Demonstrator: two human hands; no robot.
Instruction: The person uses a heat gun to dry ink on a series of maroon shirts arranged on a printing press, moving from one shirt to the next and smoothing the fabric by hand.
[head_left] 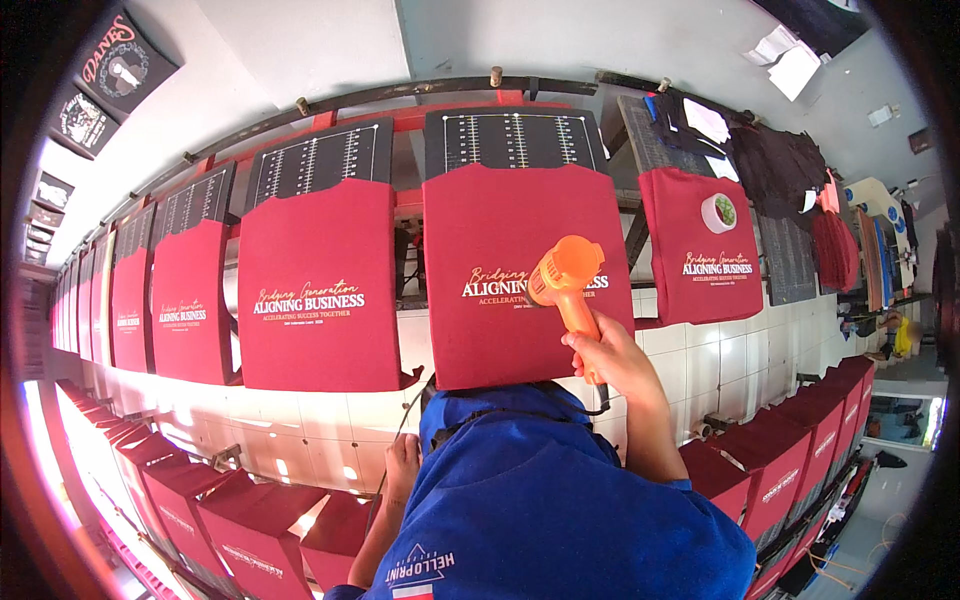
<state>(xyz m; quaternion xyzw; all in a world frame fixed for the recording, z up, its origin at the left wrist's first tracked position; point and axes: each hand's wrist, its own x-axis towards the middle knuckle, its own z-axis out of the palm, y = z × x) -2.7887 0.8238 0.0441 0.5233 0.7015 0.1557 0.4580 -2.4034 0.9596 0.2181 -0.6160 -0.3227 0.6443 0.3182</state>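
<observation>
Head view: I am watching the right hand (612,362) wrapping its grip tight around the handle of an orange heat gun (564,276), with the nozzle pointing at the print on the middle red shirt (520,290). The gun is hanging just over the lower right part of that shirt, close to its right edge. The left hand (403,462) is sitting low by the blue jacket (545,500), its grip closing on a thin dark cord (408,410) that is running up toward the shirt's bottom edge. Each shirt is lying stretched on a black platen (512,138), and gaps are showing between neighbouring platens. To the left another red shirt (318,290) is lying apart from the middle one; to the right a third shirt (700,250) is carrying a tape roll (719,212). White tiled wall (700,365) is showing below the shirts, leaving open room under the gun. More red shirts (800,440) are lining the lower rows.
</observation>
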